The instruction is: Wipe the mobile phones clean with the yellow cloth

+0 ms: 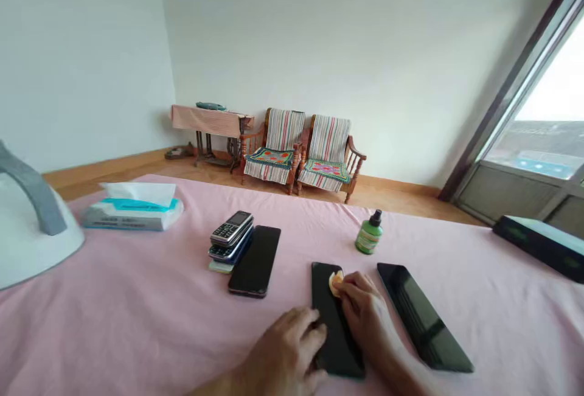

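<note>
A black phone [335,335] lies on the pink cloth in front of me. My right hand [362,308] pinches a small cream-coloured pad [336,283] against the phone's upper part. My left hand [292,350] rests at the phone's left edge, its fingers apart and touching the surface, with nothing in its grasp. To the right lies a longer dark device [424,317] with a glossy face. Left of my hands, another black phone [256,261] lies beside a stack of small keypad phones [232,229]. A green bottle [368,235] with a black top stands beyond my right hand.
A tissue pack [132,207] and a white object with a grey handle [34,219] are on the left of the pink-covered surface [150,311]. A black box [541,244] sits at far right. Two wooden chairs [278,156] stand behind.
</note>
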A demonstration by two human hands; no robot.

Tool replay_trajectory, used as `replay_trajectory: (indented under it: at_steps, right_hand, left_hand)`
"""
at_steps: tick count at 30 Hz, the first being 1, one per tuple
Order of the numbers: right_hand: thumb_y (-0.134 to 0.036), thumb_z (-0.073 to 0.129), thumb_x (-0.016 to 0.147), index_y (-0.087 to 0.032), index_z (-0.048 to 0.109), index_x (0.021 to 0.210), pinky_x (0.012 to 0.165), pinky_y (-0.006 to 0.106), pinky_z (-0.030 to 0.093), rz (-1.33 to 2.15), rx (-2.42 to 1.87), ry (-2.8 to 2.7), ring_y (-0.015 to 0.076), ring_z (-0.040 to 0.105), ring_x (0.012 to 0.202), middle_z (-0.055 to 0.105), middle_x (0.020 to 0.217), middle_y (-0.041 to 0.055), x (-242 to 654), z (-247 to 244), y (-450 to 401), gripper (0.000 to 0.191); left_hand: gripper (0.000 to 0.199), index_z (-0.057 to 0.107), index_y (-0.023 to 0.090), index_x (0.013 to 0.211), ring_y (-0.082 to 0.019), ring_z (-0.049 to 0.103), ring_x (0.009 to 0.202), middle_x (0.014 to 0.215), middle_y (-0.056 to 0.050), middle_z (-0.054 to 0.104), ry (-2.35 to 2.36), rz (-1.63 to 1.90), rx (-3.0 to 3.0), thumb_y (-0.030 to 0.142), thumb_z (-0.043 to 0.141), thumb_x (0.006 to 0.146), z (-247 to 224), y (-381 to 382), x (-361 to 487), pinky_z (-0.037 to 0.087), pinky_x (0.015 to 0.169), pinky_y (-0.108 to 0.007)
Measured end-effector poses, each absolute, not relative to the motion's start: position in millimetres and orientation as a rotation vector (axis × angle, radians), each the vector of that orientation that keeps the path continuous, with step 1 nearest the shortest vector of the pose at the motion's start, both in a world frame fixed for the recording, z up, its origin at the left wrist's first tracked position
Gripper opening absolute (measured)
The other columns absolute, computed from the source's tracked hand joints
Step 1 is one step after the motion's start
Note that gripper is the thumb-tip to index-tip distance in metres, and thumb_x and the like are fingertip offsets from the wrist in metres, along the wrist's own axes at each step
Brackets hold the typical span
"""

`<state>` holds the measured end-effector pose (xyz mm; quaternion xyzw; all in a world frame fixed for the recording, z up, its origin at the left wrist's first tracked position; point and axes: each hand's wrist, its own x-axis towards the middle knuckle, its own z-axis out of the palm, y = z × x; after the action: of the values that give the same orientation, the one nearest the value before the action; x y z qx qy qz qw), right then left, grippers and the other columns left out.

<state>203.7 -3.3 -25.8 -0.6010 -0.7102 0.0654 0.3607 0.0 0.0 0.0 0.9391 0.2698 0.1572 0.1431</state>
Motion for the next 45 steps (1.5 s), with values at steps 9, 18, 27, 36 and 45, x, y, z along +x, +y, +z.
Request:
replay_trajectory:
  at_steps: [9,18,27,36,45]
  right_hand:
    - [-0.002,0.041,0.084,-0.019,0.065,0.079,0.071,0.027,0.042,0.027,-1.571,-1.955,0.0176,0.051,0.079,0.056,0.082,0.0053,196,-15,35,0.03]
    - [0.002,0.044,0.079,-0.02,0.064,0.081,0.073,0.027,0.041,0.095,-1.481,-1.964,0.018,0.05,0.082,0.056,0.086,0.0048,187,-24,24,0.03]
    - [0.003,0.044,0.079,-0.019,0.063,0.076,0.073,0.027,0.041,0.136,-1.455,-1.933,0.0174,0.05,0.081,0.055,0.084,0.0044,180,-19,30,0.029]
    - [0.002,0.042,0.082,-0.019,0.065,0.083,0.076,0.028,0.042,0.095,-1.503,-1.932,0.0186,0.049,0.085,0.055,0.088,0.0059,176,-15,38,0.031]
    - [0.001,0.044,0.083,-0.019,0.064,0.076,0.073,0.026,0.042,0.151,-1.472,-1.902,0.0169,0.05,0.082,0.055,0.085,0.0046,176,-19,35,0.029]
  left_hand:
    - [0.046,0.058,0.014,0.122,-0.028,0.052,0.117,0.125,-0.014,0.058,0.749,0.481,2.68,0.026,0.071,0.079,3,-3,-2,0.045,0.101,-0.036]
    - [0.043,0.062,0.014,0.115,-0.027,0.056,0.11,0.118,-0.012,0.06,0.766,0.455,2.706,0.026,0.074,0.076,1,-2,0,0.046,0.1,-0.035]
    - [0.042,0.061,0.015,0.117,-0.026,0.051,0.117,0.122,-0.011,0.058,0.816,0.403,2.677,0.025,0.073,0.079,10,-7,0,0.043,0.102,-0.033]
    - [0.046,0.059,0.014,0.122,-0.026,0.05,0.119,0.124,-0.012,0.057,0.813,0.389,2.659,0.025,0.073,0.08,11,-7,0,0.042,0.104,-0.034]
    - [0.046,0.058,0.016,0.122,-0.026,0.05,0.118,0.124,-0.01,0.057,0.803,0.411,2.643,0.022,0.073,0.079,10,-7,-1,0.043,0.103,-0.035]
